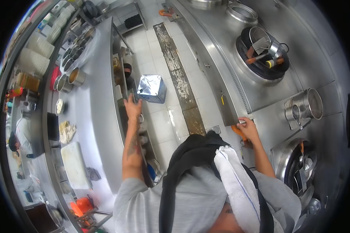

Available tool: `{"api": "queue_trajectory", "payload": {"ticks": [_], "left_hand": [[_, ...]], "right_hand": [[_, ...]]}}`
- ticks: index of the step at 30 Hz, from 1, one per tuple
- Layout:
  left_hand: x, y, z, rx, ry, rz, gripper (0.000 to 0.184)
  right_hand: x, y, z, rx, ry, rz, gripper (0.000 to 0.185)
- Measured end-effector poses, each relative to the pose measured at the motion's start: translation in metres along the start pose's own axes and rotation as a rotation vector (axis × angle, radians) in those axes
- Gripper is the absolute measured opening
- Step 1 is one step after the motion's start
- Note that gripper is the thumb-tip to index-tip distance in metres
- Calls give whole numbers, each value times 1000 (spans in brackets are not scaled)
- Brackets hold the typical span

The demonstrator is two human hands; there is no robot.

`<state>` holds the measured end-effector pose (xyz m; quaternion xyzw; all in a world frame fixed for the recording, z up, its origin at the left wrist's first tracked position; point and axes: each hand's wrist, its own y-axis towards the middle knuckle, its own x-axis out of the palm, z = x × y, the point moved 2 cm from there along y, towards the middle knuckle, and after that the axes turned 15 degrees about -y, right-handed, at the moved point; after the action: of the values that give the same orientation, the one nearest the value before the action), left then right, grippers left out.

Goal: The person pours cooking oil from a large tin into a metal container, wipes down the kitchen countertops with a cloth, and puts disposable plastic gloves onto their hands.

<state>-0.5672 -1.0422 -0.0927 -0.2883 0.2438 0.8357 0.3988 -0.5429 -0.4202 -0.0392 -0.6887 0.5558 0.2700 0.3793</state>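
Note:
My left hand (pixel 133 106) reaches forward at the edge of the left steel counter, its fingers spread and nothing in them. Just ahead and to its right, a square metal tin (pixel 151 88) with a shiny top stands on the floor. On the other side, my right hand (pixel 246 127) is at the front edge of the stove counter, close to an orange handle (pixel 239 133). Its fingers are curled together, and whether they hold anything is too small to tell.
The left counter (pixel 103 97) carries metal pots (pixel 77 76), a white cutting board (pixel 74 165) and cloths. On the right stove, a wok (pixel 262 58) holds utensils. A dark drain strip (pixel 177 73) crosses the tiled floor. Another person (pixel 23 136) is beyond the left shelves.

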Motion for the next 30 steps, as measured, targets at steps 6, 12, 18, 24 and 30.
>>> {"api": "queue_trajectory", "payload": {"ticks": [6,12,18,24,30], "left_hand": [[-25,126,-30,-211,589,33,69],[-24,135,-125,-119,877,92,35],[-34,144,-57,-356,616,130,29],[-43,152,-87,-454,178,250,27],[-37,194,-80,-534,441,99,28]], "right_hand": [[15,116,-36,-5,92,-29,33],[36,318,-90,-12,354,-112,32],[-7,504,-230,-254,372,-179,32],[7,641,-263,-326,205,-177,32],[39,720,-290,-172,23,-184,34]]}}
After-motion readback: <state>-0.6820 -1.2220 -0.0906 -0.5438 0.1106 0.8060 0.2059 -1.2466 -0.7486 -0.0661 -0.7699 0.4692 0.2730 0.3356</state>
